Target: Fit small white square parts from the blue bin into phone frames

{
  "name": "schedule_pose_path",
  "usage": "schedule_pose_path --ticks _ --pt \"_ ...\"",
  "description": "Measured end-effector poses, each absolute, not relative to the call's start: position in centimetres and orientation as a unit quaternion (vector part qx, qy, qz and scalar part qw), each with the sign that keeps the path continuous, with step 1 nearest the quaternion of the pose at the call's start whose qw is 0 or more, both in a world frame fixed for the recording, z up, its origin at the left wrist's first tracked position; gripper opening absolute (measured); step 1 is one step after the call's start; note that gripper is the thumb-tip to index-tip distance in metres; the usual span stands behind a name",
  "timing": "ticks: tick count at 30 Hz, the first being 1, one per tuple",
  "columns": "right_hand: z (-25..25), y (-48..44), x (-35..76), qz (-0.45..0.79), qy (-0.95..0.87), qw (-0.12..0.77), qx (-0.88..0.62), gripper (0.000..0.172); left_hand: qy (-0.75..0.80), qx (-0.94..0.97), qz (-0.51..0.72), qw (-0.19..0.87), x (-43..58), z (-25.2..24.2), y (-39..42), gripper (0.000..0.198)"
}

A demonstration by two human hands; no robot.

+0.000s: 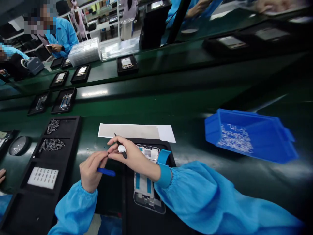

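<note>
Head cam: R hand (132, 157) half-hides black pick (124, 154), white blob (121, 148) unclear.

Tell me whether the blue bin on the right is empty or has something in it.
Not empty: the blue plastic bin holds a loose scatter of small pale parts across its floor, well below the rim.

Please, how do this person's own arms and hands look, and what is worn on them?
The left hand and right hand are bare, without gloves. The left sleeve and right sleeve are loose, shiny light-blue fabric, gathered at elastic cuffs. A deeper blue band with a raised tab sits at the right wrist.
</note>
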State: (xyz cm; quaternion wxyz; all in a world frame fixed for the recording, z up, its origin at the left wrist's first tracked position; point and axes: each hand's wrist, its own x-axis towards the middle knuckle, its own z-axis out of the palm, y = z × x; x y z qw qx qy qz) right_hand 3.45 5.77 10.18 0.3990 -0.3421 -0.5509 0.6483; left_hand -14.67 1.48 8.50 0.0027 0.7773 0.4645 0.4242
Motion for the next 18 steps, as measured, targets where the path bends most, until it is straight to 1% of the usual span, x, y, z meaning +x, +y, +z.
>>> schedule_pose_path --ticks 2,6,7,10,13,16,18 --pt "10.5 5.4 3.6 0.657 -0.542 0.403 -0.335 0.028 0.451 0.786 0.424 0.01 -14.5 8.8 1.6 0.019" --pt "10.7 5.2 4.4 0.679 -0.522 0.404 -0.321 0.031 0.47 0.764 0.435 0.08 -15.1 8.7 2.0 0.006" --pt "10.7 5.2 4.6 0.68 -0.518 0.407 -0.321 0.032 0.495 0.753 0.427 0.083 -15.5 8.4 2.2 0.007" --pt "10.6 5.1 5.1 0.683 -0.504 0.418 -0.323 0.034 0.592 0.723 0.351 0.048 -17.3 7.1 3.2 0.015" --pt "10.7 4.9 5.6 0.692 -0.488 0.424 -0.323 0.036 0.642 0.714 0.279 0.025 -19.2 5.7 4.3 0.018" --pt "10.8 4.5 6.1 0.691 -0.479 0.431 -0.327 0.035 0.655 0.712 0.25 0.022 -20.0 5.3 4.8 0.021" --pt "10.8 4.2 6.4 0.684 -0.48 0.438 -0.331 0.033 0.65 0.709 0.272 0.015 -19.8 6.1 4.6 0.028"
